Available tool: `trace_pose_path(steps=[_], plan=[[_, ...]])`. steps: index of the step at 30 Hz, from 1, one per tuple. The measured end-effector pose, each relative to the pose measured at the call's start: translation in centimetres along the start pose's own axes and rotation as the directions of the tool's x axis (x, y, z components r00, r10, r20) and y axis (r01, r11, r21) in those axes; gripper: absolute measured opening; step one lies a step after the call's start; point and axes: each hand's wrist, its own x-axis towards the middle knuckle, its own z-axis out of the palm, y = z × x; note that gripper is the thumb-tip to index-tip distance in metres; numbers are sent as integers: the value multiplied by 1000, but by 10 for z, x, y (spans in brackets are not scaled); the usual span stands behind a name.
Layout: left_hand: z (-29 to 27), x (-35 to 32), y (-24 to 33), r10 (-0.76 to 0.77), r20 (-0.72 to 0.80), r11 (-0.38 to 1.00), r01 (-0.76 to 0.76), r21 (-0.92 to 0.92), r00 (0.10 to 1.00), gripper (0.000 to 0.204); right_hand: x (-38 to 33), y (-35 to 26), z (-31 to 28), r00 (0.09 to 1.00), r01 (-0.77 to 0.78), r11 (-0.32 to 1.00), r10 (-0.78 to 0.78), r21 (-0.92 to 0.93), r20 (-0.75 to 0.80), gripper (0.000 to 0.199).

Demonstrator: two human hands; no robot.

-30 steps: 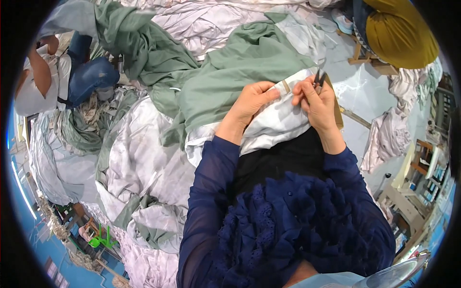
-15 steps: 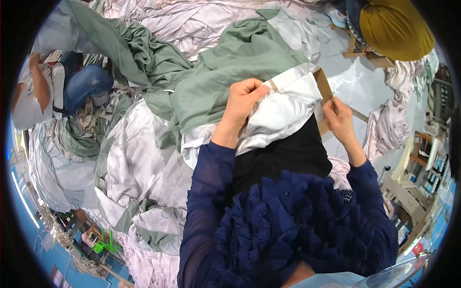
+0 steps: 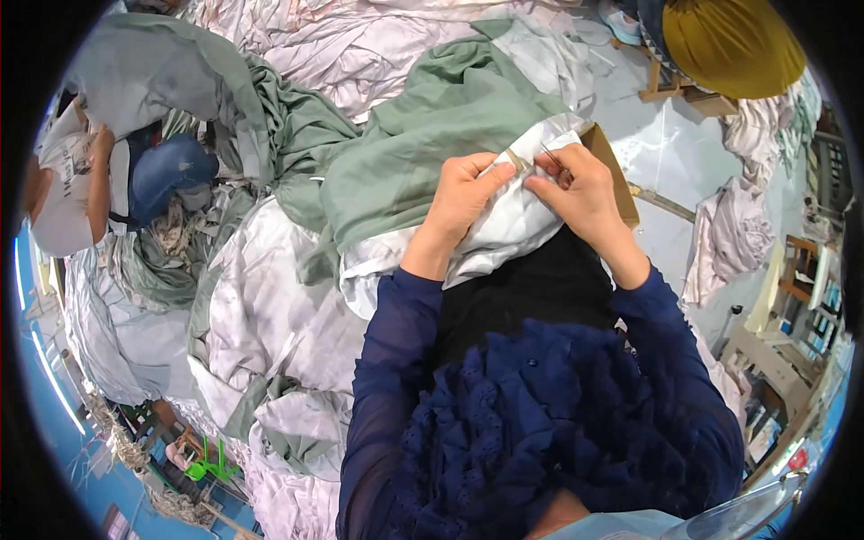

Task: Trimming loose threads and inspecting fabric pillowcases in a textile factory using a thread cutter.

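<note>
White cloth [image 3: 499, 229] with a green side [image 3: 432, 130] lies over my lap. My left hand [image 3: 461, 193] pinches its white edge between thumb and fingers, beside a narrow beige strip [image 3: 517, 161]. Close to those fingertips, my right hand [image 3: 583, 184] is closed, with a thin, dark, needle-like piece [image 3: 550, 154] sticking up from its fingers. Whether this piece touches the cloth I cannot tell. Just right of the cloth stands a brown cardboard box [image 3: 616, 175], partly hidden by my right hand.
Piles of crumpled pale cloth [image 3: 297, 36] surround me on the floor. At the left, a seated person [image 3: 76, 180] handles a large grey-green cloth [image 3: 171, 67]. Another person in mustard clothing [image 3: 733, 45] sits at the upper right by a wooden stool [image 3: 661, 88].
My right hand has moved left from the box to my left hand at the cloth edge. The seated person's cloth at the left has shifted and spread.
</note>
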Motion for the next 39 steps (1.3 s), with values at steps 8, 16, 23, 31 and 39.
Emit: trace_pose_path(steps=[8,16,23,31,39], plan=[[1,-3,-1,13,-8,1000,-13,-7,1000,17,4,-2,7,999,-40,991,41,129,-4,11],[2,-4,5,-36,-33,999,35,-34,999,16,-8,3,-3,957,-265,689,274,674,96,6],[6,-7,6,-24,-57,996,19,-86,998,18,-8,-1,6,999,-21,950,35,312,-37,18],[7,-5,7,-24,-56,997,20,-71,998,19,3,-2,9,936,350,935,-352,-49,-29,33],[2,-3,2,-58,-32,995,55,-86,998,18,5,0,10,931,365,929,-365,-62,7,27]])
